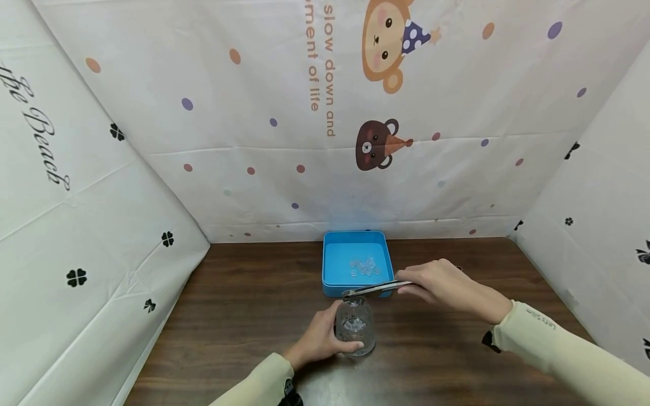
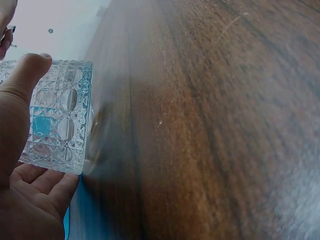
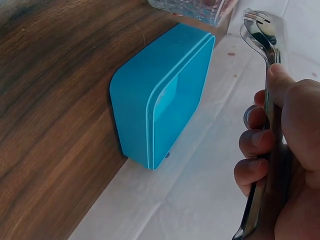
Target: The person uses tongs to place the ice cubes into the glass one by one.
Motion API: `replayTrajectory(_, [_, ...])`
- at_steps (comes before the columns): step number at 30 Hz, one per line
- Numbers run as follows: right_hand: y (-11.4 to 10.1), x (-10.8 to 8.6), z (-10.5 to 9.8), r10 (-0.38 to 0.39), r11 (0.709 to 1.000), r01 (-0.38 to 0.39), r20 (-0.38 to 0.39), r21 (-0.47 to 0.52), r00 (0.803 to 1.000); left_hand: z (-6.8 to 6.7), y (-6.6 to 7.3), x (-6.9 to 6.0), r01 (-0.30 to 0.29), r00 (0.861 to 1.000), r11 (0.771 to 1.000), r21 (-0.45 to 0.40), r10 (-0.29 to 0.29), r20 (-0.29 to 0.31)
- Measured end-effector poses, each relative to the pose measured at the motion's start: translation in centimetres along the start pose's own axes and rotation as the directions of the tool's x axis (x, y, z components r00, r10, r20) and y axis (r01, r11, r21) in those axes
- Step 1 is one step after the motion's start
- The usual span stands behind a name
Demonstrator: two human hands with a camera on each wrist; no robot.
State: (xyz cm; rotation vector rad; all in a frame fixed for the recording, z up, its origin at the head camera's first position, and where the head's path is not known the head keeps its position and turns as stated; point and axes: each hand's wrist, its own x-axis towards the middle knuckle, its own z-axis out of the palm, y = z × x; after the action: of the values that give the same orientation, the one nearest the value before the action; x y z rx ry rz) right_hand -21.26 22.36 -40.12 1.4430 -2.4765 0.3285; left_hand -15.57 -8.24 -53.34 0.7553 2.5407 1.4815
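My left hand (image 1: pixel 323 336) grips a clear patterned glass jar (image 1: pixel 355 332) standing on the table, thumb on the near side, fingers round the far side; the thumb and fingers also show on the glass (image 2: pixel 57 120) in the left wrist view. Metal tongs (image 1: pixel 378 288) are pinched in my right hand (image 1: pixel 442 285), their tips over the jar's mouth. In the right wrist view the tong ends, a spoon shape and a fork shape (image 3: pixel 259 30), hold what looks like a small clear piece. Clear pieces (image 1: pixel 365 267) lie in the blue tray (image 1: pixel 330 290), behind the jar.
The brown wooden table (image 1: pixel 244 321) extends to both sides of the jar and tray. White printed sheets (image 1: pixel 284 186) stand behind it and at the left and right.
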Motion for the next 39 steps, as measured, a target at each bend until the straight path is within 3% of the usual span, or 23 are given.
replayTrajectory(14, [0.0,-0.6,0.5,0.082,0.997,-0.082,0.022,-0.012,0.996,-0.2,0.1,0.1,0.008,1.0,1.0,0.002,-0.008,0.011])
replayTrajectory(28, [0.0,-0.9,1.0,0.08,0.997,-0.08,0.005,0.012,0.997,-0.1,0.2,0.0,0.025,1.0,1.0,0.008,-0.025,0.007])
replayTrajectory(39, [1.4,0.4,0.4,0.118,0.993,-0.118,0.037,0.01,0.992,0.0,0.0,0.0,-0.001,1.0,0.999,0.032,0.001,-0.01])
